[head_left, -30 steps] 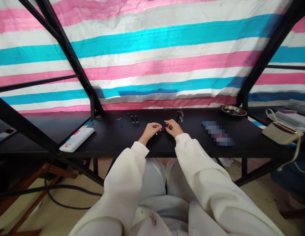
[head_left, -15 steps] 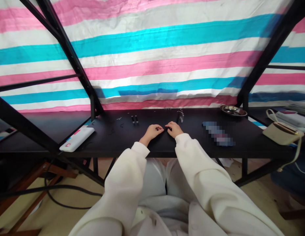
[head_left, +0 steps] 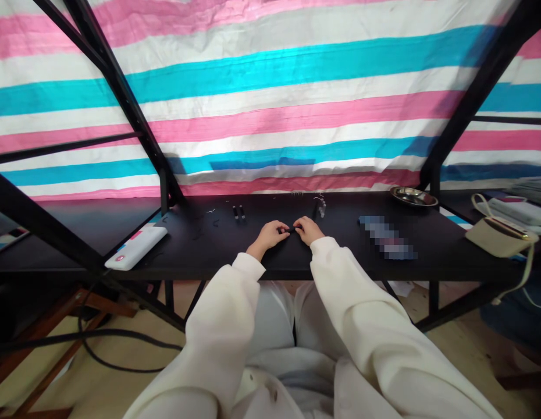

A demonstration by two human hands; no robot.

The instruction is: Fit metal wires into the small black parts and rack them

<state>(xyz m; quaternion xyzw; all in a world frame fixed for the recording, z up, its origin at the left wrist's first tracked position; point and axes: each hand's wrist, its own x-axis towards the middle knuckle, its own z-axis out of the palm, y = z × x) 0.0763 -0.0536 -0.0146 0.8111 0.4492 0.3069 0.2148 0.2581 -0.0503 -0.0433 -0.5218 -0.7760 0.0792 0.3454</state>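
The left hand [head_left: 269, 234] and right hand [head_left: 308, 230] curl inward over the black tabletop [head_left: 340, 256], fingers closed from both sides, apparently pinching a tiny dark part [head_left: 291, 230] between them to steady it.

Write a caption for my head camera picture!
Left hand and right hand meet at a tiny dark piece on a black table.
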